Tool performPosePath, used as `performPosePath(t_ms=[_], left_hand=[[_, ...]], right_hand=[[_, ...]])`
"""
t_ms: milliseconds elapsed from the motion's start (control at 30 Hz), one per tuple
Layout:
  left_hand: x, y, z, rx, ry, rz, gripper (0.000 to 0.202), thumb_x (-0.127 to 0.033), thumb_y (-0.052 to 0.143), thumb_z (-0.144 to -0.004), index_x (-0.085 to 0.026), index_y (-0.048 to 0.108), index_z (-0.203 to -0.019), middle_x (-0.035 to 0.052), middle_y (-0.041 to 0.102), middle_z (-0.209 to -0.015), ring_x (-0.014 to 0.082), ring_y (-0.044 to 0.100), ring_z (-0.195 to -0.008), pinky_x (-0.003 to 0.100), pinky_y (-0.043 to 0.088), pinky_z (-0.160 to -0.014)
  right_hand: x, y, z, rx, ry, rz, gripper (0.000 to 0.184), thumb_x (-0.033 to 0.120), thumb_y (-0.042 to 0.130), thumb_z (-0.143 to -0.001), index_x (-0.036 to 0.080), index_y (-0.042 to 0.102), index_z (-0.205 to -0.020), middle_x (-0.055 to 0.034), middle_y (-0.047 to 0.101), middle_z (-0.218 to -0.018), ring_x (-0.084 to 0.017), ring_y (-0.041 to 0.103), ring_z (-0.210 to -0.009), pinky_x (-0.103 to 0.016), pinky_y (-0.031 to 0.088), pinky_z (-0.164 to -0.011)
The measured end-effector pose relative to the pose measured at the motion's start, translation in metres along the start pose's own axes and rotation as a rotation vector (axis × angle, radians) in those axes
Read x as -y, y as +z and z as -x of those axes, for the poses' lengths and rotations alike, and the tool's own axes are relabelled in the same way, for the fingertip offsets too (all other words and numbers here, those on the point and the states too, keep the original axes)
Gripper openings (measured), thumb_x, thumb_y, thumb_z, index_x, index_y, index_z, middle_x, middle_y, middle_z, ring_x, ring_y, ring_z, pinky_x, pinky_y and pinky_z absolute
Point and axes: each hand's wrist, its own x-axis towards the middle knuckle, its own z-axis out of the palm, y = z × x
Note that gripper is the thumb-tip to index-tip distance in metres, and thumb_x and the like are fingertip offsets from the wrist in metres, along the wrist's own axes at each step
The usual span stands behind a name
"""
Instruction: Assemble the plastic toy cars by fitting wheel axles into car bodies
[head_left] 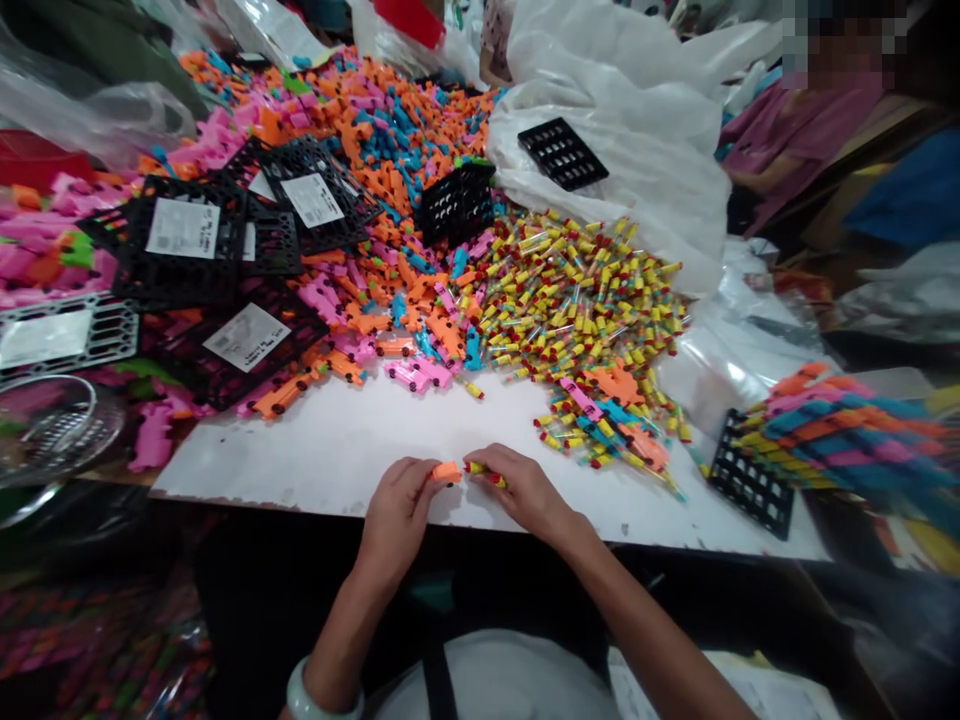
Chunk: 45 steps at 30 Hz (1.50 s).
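Near the front edge of the white table, my left hand is closed on an orange toy car, pinched between thumb and fingers. Just to its right, my right hand is closed around small candy tubes with yellow and red ends. A tube end points at the car, with a small gap between them. Beyond my right hand lies a big pile of the same tubes. A few cars with tubes lie on the pile's near edge.
Heaped toy cars in orange, pink and blue cover the back left. Black plastic grids with labels lie over them. At the right, a black rack stands beside a stack of filled cars. Another person sits at the back right.
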Motion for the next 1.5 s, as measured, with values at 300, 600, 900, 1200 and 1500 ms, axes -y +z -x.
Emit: performPosePath(t_ms=[300, 600, 900, 1200, 1500], left_hand=[[0.002, 0.001, 0.0, 0.004, 0.005, 0.003, 0.026, -0.037, 0.045, -0.092, -0.021, 0.066, -0.097, 0.0056, 0.065, -0.089, 0.0194, 0.06, -0.086, 0.034, 0.051, -0.081], [0.001, 0.002, 0.0, -0.024, -0.019, 0.048, 0.026, -0.037, 0.046, -0.091, -0.021, 0.066, -0.092, 0.0049, 0.063, -0.084, 0.0196, 0.059, -0.084, 0.034, 0.048, -0.078], [-0.014, -0.008, 0.003, 0.01, -0.25, 0.251, 0.022, -0.039, 0.052, -0.082, -0.021, 0.067, -0.081, 0.0023, 0.065, -0.081, 0.019, 0.059, -0.08, 0.033, 0.047, -0.078], [-0.027, -0.003, -0.009, 0.195, -0.23, 0.148, 0.029, -0.042, 0.046, -0.086, -0.021, 0.066, -0.083, 0.004, 0.067, -0.084, 0.0203, 0.06, -0.083, 0.035, 0.048, -0.081], [0.003, -0.009, -0.103, -0.036, -0.027, -0.545, 0.046, -0.021, 0.044, -0.09, -0.01, 0.045, -0.134, 0.0191, 0.039, -0.148, 0.0346, 0.03, -0.139, 0.056, 0.031, -0.109]], right_hand=[[0.005, -0.006, -0.002, 0.061, 0.069, 0.029, 0.023, 0.028, 0.048, -0.095, 0.02, 0.056, -0.115, -0.0081, 0.068, -0.102, -0.018, 0.065, -0.088, -0.029, 0.051, -0.076], [0.003, -0.001, -0.005, 0.061, -0.054, 0.084, 0.017, 0.021, 0.046, -0.095, 0.019, 0.06, -0.104, -0.0079, 0.068, -0.096, -0.018, 0.062, -0.09, -0.029, 0.049, -0.079], [0.016, -0.001, 0.002, 0.044, -0.276, 0.459, 0.015, 0.027, 0.048, -0.096, 0.017, 0.058, -0.099, -0.0049, 0.061, -0.08, -0.017, 0.052, -0.073, -0.027, 0.039, -0.062], [0.013, -0.008, 0.01, -0.035, -0.329, 0.482, 0.017, 0.03, 0.049, -0.096, 0.016, 0.058, -0.088, -0.0033, 0.06, -0.072, -0.015, 0.052, -0.066, -0.028, 0.039, -0.059], [-0.049, -0.102, 0.031, -0.533, 0.099, 0.722, 0.042, 0.016, 0.042, -0.093, 0.016, 0.048, -0.135, -0.0164, 0.06, -0.125, -0.027, 0.056, -0.119, -0.047, 0.049, -0.1]])
